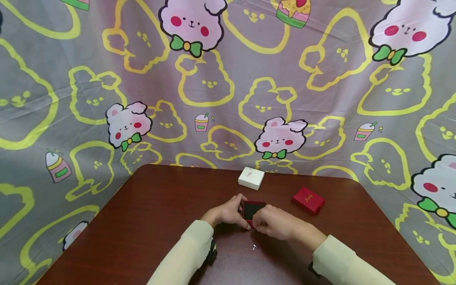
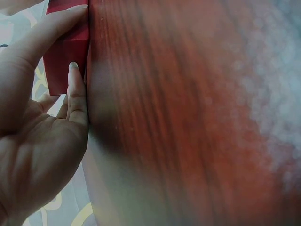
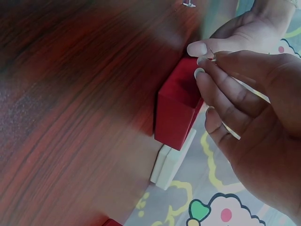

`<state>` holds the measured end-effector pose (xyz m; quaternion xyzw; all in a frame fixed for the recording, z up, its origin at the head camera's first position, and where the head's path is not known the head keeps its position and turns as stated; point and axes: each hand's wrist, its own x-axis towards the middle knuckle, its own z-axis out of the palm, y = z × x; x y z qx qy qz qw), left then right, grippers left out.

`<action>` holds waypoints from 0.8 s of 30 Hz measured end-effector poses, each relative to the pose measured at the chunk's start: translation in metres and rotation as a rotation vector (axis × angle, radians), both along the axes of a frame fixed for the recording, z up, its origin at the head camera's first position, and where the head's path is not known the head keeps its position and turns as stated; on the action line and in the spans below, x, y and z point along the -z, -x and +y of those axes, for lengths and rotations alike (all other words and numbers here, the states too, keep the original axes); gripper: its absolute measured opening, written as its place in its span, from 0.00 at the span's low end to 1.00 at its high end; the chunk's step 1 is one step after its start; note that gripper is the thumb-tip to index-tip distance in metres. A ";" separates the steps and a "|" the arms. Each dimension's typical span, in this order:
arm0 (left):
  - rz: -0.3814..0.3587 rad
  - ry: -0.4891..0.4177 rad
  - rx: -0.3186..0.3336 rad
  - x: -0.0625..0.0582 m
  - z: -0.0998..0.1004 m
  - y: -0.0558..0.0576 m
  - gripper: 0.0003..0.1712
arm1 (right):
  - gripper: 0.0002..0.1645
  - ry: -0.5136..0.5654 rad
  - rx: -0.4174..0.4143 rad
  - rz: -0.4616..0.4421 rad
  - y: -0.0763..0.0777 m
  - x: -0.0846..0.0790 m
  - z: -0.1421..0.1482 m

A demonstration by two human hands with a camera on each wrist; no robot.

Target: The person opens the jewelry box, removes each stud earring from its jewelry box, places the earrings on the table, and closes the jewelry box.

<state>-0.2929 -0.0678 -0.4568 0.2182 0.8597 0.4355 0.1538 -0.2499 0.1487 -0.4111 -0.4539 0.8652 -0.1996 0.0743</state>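
Observation:
A small red jewelry box (image 1: 253, 211) with a black lining stands open on the table. The left hand (image 1: 229, 209) grips it from the left, its thumb (image 2: 70, 16) along the near wall and its fingers around the side. Over the box's near right part is the right hand (image 1: 276, 222). Its thumb and fingertips pinch a tiny metal piece (image 3: 213, 55) that looks like an earring with a thin post; most of it is hidden. Another small silvery earring-like piece (image 1: 254, 247) lies on the table in front of the hands.
A red lid (image 1: 308, 200) with gold lettering lies to the right on the brown table (image 1: 142, 237). Behind the hands sits a white box (image 1: 251, 178). A patterned cloth (image 1: 228, 79) hangs around the table's back and sides.

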 end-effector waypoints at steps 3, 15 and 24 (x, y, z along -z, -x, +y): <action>0.000 0.002 0.001 0.000 0.000 0.000 0.42 | 0.06 -0.012 -0.003 -0.006 -0.001 -0.001 0.000; 0.016 -0.004 0.003 -0.001 -0.001 -0.001 0.41 | 0.07 -0.062 -0.021 -0.071 -0.004 -0.001 -0.002; 0.009 -0.003 0.006 -0.001 -0.001 -0.002 0.41 | 0.08 -0.089 -0.084 -0.087 -0.009 0.000 -0.001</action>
